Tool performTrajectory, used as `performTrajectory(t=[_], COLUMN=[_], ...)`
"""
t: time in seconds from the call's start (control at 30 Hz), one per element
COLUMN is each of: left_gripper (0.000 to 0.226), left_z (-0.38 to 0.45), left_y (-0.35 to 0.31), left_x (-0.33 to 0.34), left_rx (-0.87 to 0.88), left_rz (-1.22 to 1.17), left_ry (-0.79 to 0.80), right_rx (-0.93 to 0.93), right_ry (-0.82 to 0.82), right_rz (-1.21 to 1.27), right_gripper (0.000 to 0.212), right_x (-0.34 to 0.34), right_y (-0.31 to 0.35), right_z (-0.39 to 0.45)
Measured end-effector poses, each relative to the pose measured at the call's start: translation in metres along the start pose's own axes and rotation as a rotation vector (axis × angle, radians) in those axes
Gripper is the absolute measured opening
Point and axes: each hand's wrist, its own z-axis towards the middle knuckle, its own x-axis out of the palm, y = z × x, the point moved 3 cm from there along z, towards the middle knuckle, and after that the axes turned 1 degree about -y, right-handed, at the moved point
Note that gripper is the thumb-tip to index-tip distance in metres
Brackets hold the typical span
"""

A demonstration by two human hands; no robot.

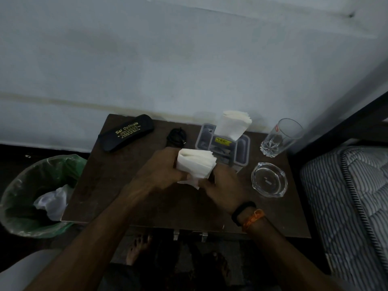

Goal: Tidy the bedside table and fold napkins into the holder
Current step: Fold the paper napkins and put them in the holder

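Pale, matte wall fills the upper half of the view, and below it sits a small rectangular worktop (117, 185) of dark brown laminate with squared edges. Over its middle, both hands meet on a thick stack of white paper napkins (196, 164), soft-edged and layered like a fanned block. The left hand (161, 171) curls around the stack's left side, while the right hand (222, 185) pinches its lower right corner; a black band and an orange thread circle that wrist.

Just behind the stack stands the napkin holder (241, 150), a grey translucent plastic box with rounded corners and a yellow label, and a second bundle of white napkins (233, 127) rises from it, tilted and splayed at the top. Left of the holder lies a small coil of black cord (176, 135). At the rear left corner rests a long, smooth black spectacle case (128, 133) with gold lettering.

To the right, a clear tumbler (281, 137) with a cut, faceted base stands upright near the wall, and a round, heavy glass ashtray (269, 179) sits just in front of it. Beside the worktop's left edge, a bin (27, 185) lined with thin green plastic holds crumpled pale waste. A striped, quilted mattress (346, 196) borders the right side.
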Motion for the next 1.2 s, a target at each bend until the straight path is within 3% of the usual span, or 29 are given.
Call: performTrajectory(t=[0.13,0.33,0.57,0.9,1.2], left_gripper=[0.049,0.060,0.063,0.053,0.039], left_z=[0.001,0.005,0.008,0.016,0.021], left_y=[0.003,0.006,0.009,0.000,-0.047], left_x=[0.005,0.006,0.012,-0.011,-0.015], left_rx=[-0.055,-0.020,-0.030,0.086,0.335], left_rz=[0.099,-0.080,-0.100,-0.125,-0.247], left_ry=[0.072,0.068,0.100,0.142,-0.214], right_rx=[0.078,0.138,0.160,0.154,0.058], right_ry=[0.069,-0.058,-0.074,-0.068,-0.311], right_rz=[-0.067,0.027,0.028,0.003,-0.015], right_gripper=[0.069,0.062,0.069,0.043,0.033], right_x=[0.009,0.010,0.012,-0.007,-0.059], right_y=[-0.012,-0.009,-0.010,-0.001,0.010], right_z=[-0.004,-0.003,-0.002,0.006,0.018])
